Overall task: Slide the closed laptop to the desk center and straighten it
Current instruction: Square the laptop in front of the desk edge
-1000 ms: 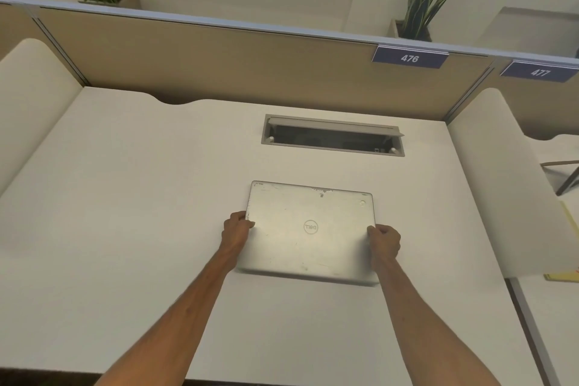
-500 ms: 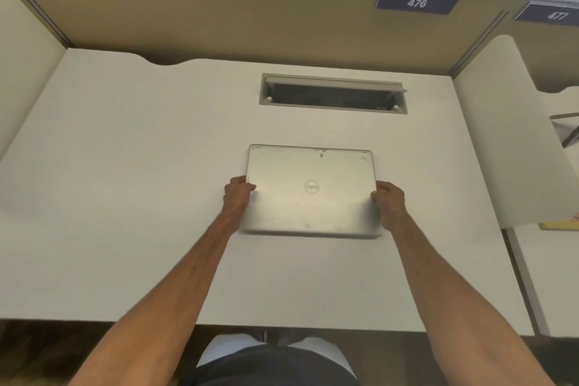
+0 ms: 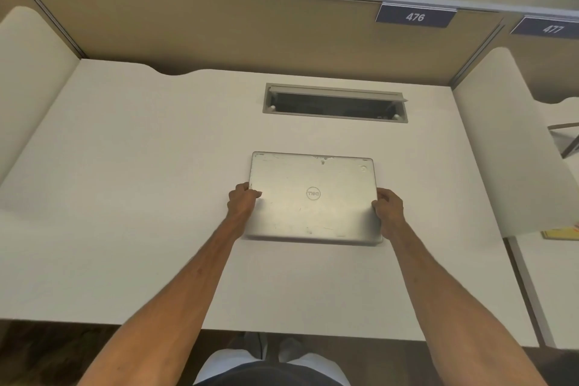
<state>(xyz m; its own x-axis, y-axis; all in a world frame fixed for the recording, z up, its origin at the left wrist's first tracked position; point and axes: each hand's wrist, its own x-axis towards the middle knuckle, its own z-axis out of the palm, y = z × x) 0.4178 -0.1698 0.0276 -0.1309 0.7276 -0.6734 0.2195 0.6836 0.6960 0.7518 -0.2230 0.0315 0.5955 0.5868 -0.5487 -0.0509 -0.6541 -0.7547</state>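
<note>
- Since a second ago, the closed silver metal laptop [image 3: 313, 197] is squaring up: its far edge, earlier skewed, is now running nearly parallel to the grey rectangular cable slot [image 3: 335, 102] above it.
- It is lying flat on the white desk [image 3: 125, 182], just right of frame centre.
- The left hand [image 3: 242, 202] and right hand [image 3: 388, 208] are clamping its opposite short edges, fingers curled around them, probably so that both can steer the rotation.
- Both forearms are reaching forward, nearly straight.
</note>
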